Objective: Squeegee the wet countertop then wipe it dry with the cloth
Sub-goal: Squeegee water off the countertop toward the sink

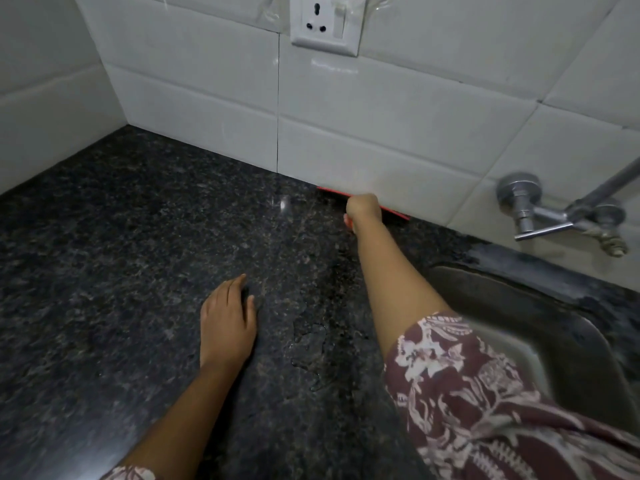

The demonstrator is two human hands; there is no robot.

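Right hand [362,207] closed around the red squeegee [329,192] at the back wall; left hand [227,320] open, flat on the wet tabletop [121,254].

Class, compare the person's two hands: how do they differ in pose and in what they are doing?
The right hand is closed around the red squeegee at the tiled wall; the left hand holds nothing. The right reaches far back; the left lies flat and open, nearer the front edge. Both are over the dark countertop.

Home kitchen, granite countertop [121,271], sink [571,341], tap [568,216]
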